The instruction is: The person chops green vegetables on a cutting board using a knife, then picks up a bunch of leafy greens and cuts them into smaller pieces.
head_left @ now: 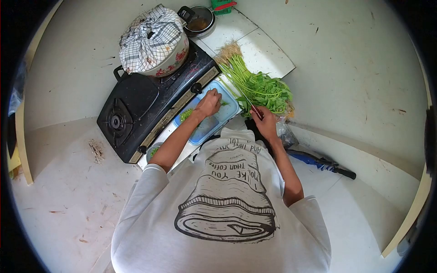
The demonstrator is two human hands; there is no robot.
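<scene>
My left hand (pixel 209 103) is over a blue plastic tray (pixel 199 138), its fingers curled together. A bit of green shows beside the fingertips, but what they hold is hidden. Chopped green pieces (pixel 186 114) lie in the tray by my left wrist. My right hand (pixel 265 123) is closed round the handle of a knife (pixel 251 104), whose thin blade points up and left, toward the greens. A large bunch of leafy greens (pixel 268 92) with long stems and pale roots lies just beyond the knife, on the white tiled counter.
A black gas stove (pixel 132 101) stands left of the tray. On it is a flowered pot (pixel 175 61) wrapped on top in a checked cloth (pixel 150 38). Behind are a small black pan (pixel 200 20) and a green basket (pixel 221 6). A small bowl (pixel 154 150) sits near my left forearm.
</scene>
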